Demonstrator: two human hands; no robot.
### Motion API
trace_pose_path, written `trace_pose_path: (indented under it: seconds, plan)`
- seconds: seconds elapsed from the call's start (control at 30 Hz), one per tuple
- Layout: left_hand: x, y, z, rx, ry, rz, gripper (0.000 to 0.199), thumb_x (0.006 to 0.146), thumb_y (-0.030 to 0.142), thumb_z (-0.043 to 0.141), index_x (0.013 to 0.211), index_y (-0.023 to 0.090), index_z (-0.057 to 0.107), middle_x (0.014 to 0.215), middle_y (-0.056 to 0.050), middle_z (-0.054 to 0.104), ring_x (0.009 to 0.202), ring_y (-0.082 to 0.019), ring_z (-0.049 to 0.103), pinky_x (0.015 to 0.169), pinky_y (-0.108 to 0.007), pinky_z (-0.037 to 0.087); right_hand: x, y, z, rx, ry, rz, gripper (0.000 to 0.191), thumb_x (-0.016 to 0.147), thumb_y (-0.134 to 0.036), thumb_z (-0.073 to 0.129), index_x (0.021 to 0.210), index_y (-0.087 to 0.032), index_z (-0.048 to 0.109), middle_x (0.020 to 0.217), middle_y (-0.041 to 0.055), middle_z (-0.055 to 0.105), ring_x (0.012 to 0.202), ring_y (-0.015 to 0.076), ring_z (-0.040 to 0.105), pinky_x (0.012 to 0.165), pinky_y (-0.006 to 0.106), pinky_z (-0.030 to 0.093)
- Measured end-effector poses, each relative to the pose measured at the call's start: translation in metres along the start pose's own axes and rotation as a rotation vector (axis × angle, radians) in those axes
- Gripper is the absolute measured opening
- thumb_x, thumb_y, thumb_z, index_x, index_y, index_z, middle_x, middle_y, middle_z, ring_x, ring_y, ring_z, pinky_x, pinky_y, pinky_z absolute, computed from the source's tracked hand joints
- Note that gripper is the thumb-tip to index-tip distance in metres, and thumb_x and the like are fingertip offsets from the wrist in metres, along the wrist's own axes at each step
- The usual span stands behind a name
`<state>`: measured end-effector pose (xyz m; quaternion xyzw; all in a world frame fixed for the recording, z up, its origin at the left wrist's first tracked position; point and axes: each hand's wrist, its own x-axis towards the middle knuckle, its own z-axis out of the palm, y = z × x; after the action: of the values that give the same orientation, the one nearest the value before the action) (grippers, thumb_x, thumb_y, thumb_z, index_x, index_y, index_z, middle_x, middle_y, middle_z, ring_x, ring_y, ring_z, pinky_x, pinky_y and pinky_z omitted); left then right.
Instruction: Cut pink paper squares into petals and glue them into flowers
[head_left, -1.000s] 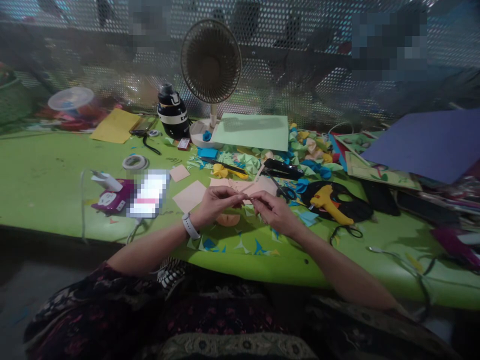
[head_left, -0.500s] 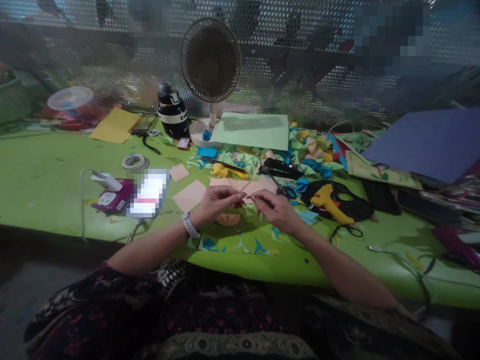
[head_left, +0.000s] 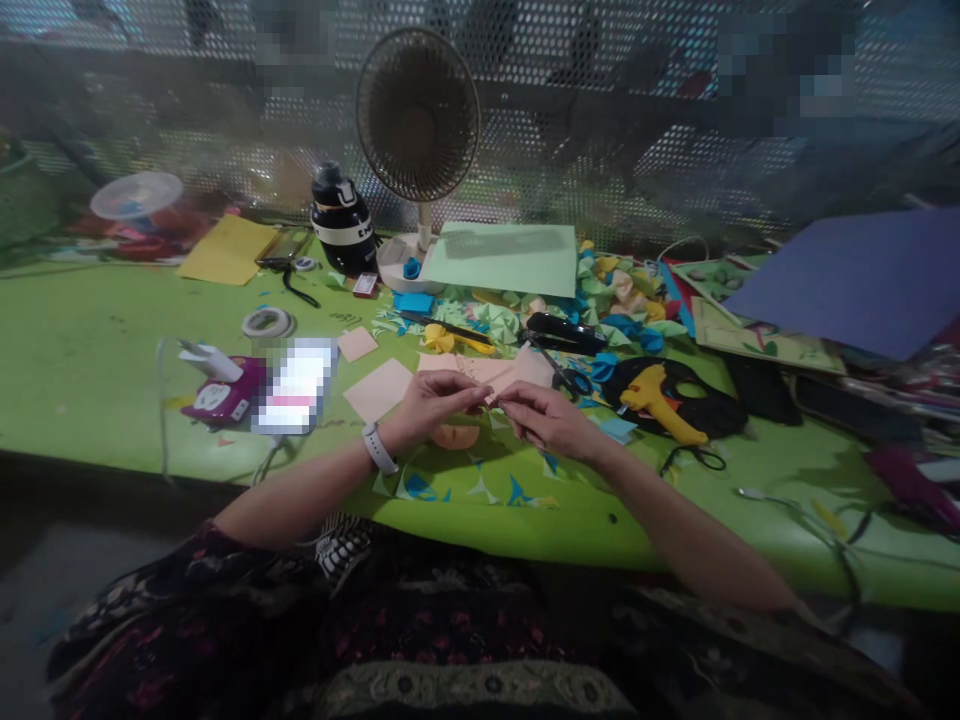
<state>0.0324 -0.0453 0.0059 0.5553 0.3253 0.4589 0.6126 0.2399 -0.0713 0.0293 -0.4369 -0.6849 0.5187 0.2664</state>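
Observation:
My left hand [head_left: 444, 405], a white watch on its wrist, pinches a small peach paper piece [head_left: 490, 397] between thumb and fingers. My right hand [head_left: 546, 415] meets it fingertip to fingertip, its fingers closed on the other end of that piece. The piece's exact shape is mostly hidden by the fingers. Just behind the hands lie peach papers [head_left: 534, 366] and dark scissors [head_left: 576, 382]. A peach half-round cutout [head_left: 456, 437] rests below my left hand. To the left are a peach square [head_left: 379, 390] and a smaller peach square [head_left: 358, 344].
A yellow glue gun [head_left: 664, 405] lies on a black pad at right. Behind are a stapler [head_left: 564, 332], a pile of paper flowers [head_left: 622, 285], a fan [head_left: 418, 115] and a bottle [head_left: 342, 225]. A phone [head_left: 296, 385] and a tape roll [head_left: 268, 323] sit left; paper scraps [head_left: 480, 487] in front.
The fingertips have shifted slightly on the peach paper piece, and the right fingers now curl more. A thin strip that stood up above the hands no longer shows. The view has tilted a little.

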Motion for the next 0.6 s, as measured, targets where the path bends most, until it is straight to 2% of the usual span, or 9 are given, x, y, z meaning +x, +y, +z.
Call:
trace_pose_path:
  seconds: [0.23, 0.37, 0.47, 0.53, 0.6]
  plan:
    - [-0.001, -0.001, -0.002, -0.035, -0.030, -0.034, 0.029, 0.070, 0.042, 0.084, 0.082, 0.016, 0.079, 0.072, -0.006, 0.075, 0.060, -0.011, 0.065, 0.063, -0.026, 0.057, 0.002, -0.002, -0.001, 0.157, -0.094, 0.108, 0.028, 0.090, -0.045, 0.057, 0.097, -0.018, 0.057, 0.057, -0.0073, 0.055, 0.035, 0.0041, 0.038, 0.036, 0.019, 0.027]
    - [0.000, 0.000, -0.001, -0.037, -0.007, -0.034, 0.031, 0.070, 0.044, 0.084, 0.073, 0.014, 0.075, 0.065, -0.004, 0.072, 0.056, -0.010, 0.062, 0.059, -0.024, 0.053, 0.003, 0.001, 0.003, 0.170, -0.083, 0.120, 0.031, 0.090, -0.048, 0.056, 0.098, -0.018, 0.057, 0.062, -0.0052, 0.058, 0.038, 0.0063, 0.047, 0.036, 0.019, 0.032]
    - [0.000, 0.002, 0.000, -0.003, 0.051, -0.018, 0.036, 0.069, 0.046, 0.084, 0.064, 0.014, 0.070, 0.058, -0.002, 0.067, 0.054, -0.010, 0.060, 0.056, -0.023, 0.051, 0.003, 0.005, 0.009, 0.067, 0.036, 0.021, 0.032, 0.089, -0.047, 0.059, 0.106, -0.019, 0.059, 0.079, 0.0010, 0.067, 0.052, 0.0108, 0.060, 0.044, 0.022, 0.044]
    - [0.001, 0.003, 0.000, 0.015, 0.071, -0.010, 0.037, 0.069, 0.047, 0.083, 0.063, 0.014, 0.068, 0.057, -0.001, 0.066, 0.054, -0.010, 0.059, 0.056, -0.023, 0.050, 0.003, 0.007, 0.012, -0.077, 0.170, -0.130, 0.030, 0.088, -0.042, 0.062, 0.108, -0.020, 0.062, 0.096, 0.0062, 0.071, 0.071, 0.0154, 0.067, 0.059, 0.028, 0.053]
    - [0.001, 0.004, 0.001, 0.016, 0.078, -0.004, 0.036, 0.068, 0.047, 0.083, 0.064, 0.014, 0.068, 0.058, -0.001, 0.066, 0.054, -0.010, 0.059, 0.057, -0.023, 0.050, 0.003, 0.009, 0.014, -0.207, 0.274, -0.251, 0.023, 0.089, -0.037, 0.061, 0.104, -0.020, 0.066, 0.105, 0.0085, 0.071, 0.088, 0.0197, 0.068, 0.073, 0.032, 0.055]
